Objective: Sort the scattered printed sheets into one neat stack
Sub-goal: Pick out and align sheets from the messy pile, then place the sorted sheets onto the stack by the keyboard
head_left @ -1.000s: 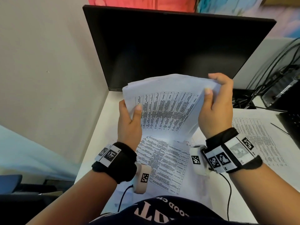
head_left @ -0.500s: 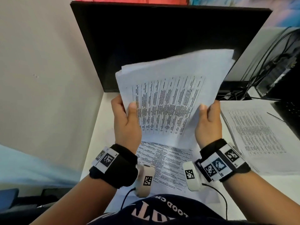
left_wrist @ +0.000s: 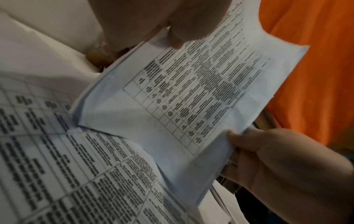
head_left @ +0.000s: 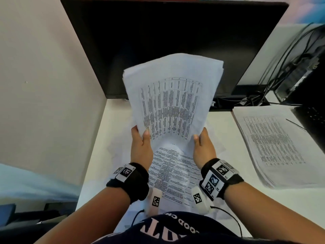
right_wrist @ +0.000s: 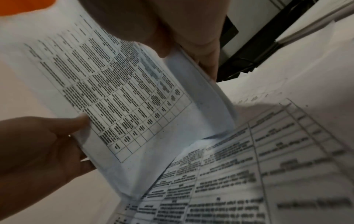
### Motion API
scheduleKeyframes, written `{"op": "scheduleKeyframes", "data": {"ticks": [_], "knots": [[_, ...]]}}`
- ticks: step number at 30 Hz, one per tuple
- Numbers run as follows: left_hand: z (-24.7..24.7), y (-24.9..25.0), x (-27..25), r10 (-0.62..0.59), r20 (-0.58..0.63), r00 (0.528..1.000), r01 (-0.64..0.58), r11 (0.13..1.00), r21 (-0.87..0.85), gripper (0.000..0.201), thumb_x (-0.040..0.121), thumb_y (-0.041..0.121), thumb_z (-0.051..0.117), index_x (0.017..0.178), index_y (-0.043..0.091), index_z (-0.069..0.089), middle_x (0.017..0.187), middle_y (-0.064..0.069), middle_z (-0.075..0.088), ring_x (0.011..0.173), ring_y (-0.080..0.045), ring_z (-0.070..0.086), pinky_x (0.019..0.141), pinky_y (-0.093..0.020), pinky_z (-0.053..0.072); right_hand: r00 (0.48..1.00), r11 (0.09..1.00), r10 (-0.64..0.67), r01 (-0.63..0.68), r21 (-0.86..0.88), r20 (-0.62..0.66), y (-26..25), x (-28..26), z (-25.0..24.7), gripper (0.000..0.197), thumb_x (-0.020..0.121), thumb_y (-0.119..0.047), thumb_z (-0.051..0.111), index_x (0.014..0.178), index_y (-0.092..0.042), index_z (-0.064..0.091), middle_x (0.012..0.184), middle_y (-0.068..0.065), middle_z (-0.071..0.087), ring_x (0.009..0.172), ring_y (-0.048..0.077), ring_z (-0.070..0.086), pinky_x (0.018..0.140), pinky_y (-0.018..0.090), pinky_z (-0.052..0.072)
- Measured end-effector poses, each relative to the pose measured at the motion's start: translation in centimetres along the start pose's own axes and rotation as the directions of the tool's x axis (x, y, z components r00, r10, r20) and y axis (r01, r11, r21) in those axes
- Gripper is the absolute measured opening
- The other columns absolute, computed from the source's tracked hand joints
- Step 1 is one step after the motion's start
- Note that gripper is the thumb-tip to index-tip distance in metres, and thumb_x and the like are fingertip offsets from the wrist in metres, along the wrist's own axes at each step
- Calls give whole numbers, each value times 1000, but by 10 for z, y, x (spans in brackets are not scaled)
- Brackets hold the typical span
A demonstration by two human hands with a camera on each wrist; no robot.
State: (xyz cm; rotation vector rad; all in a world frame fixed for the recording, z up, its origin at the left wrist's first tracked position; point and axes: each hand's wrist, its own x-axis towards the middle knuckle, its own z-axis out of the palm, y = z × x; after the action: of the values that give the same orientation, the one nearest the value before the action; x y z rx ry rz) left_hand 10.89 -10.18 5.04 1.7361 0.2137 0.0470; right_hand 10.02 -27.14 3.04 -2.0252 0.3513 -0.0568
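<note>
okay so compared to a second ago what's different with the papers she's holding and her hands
The held bundle of sheets has swung upright, long side now vertical. The right hand slid from its top corner down to the bottom edge; the left hand still grips the lower left. The stack on the right and the loose sheets on the desk stayed put.

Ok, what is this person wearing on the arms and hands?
Both hands, left hand and right hand, are bare, forearms unsleeved. Each wrist carries a black fabric band with white plates bearing black-and-white square markers. Under each wrist hangs a white marked camera pod with a thin black cable.
</note>
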Motion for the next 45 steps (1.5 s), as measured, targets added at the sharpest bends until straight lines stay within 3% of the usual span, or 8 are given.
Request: {"op": "scheduleKeyframes", "data": {"ticks": [5,13,18,28,33,39,41,45], "knots": [[5,-3,1,-65,-85,994,61,997,-47,31,100,27,46,131,27,45,124,13,55,116,-9,51,98,-26,39,999,997,-34,36,62,-35,6,3,-35,17,100,-11,36,116,-7,41,74,-8,44,65,3,43,61,16,37],[45,-8,-10,-131,25,991,129,988,80,56,92,46,51,140,23,36,142,1,49,129,-21,47,109,-46,37,994,994,6,-18,104,109,30,-1,-103,20,100,-15,37,119,-22,37,93,-12,54,82,-4,50,70,10,36],[90,-4,-27,-185,79,980,172,974,146,52,97,31,50,145,21,33,140,11,44,131,-14,40,110,-33,27,996,997,79,-79,3,36,59,6,-136,3,98,-11,42,97,-8,42,68,-5,35,60,8,35,50,10,34],[151,-5,-45,-249,139,958,219,955,201,64,95,40,48,150,25,19,155,2,29,142,-22,28,115,-46,23,953,956,289,-292,18,92,91,22,-198,38,98,-23,45,135,-15,42,124,-7,53,121,16,47,102,34,37],[170,-7,-45,-218,136,966,187,959,214,51,96,31,52,143,21,34,139,16,36,129,-9,36,106,-29,25,901,894,405,-426,137,154,112,34,-226,58,90,-23,61,142,-17,37,141,-2,45,133,22,40,111,43,32],[196,-7,-46,-303,139,943,255,925,282,38,86,28,66,121,26,52,105,-4,68,94,-23,66,76,-37,57,896,896,443,-443,-13,42,129,47,-246,22,95,-13,50,112,-19,61,111,2,66,105,23,60,97,41,47],[202,-4,-49,-296,210,932,253,945,209,27,89,13,62,115,20,57,88,-10,68,73,-22,67,55,-30,56,875,875,484,-484,-14,8,134,52,-258,25,97,-13,45,117,-17,59,112,5,65,104,26,59,97,44,47],[190,0,-60,-368,412,834,296,927,229,20,92,3,55,108,13,61,89,-18,70,64,-25,69,54,-32,55,818,818,575,-575,-1,7,163,66,-296,23,93,-14,47,108,-15,65,101,8,70,96,31,65,94,47,48]]}}
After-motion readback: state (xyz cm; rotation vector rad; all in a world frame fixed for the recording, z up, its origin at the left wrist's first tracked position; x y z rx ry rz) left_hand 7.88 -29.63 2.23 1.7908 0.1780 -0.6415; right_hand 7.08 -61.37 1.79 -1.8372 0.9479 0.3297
